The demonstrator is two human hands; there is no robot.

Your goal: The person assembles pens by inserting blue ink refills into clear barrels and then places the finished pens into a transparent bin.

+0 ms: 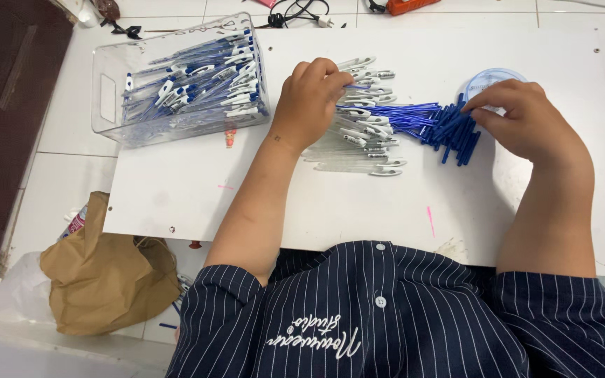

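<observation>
2 bare hands (309, 98), 1 clear plastic bin (110, 105) of blue-and-white pens, 1 white board (316, 203), 1 crumpled brown paper bag (106, 273), pens and blue caps (456, 129) too many to count

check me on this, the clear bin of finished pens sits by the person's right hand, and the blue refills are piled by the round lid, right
Not quite. The head view shows the clear bin of pens beside the left hand, not the right hand. The blue refills do lie by the round lid.

Under the left hand (307, 101): part of the clear pen barrels (358, 136) hidden. Behind the right hand (526, 119): most of a round clear lid (488, 75), and whatever the fingertips pinch. Too tangled to count: pens in the clear bin (106, 98). Cut by the top edge: black cables (299, 12) and an orange tool (404, 5).
</observation>
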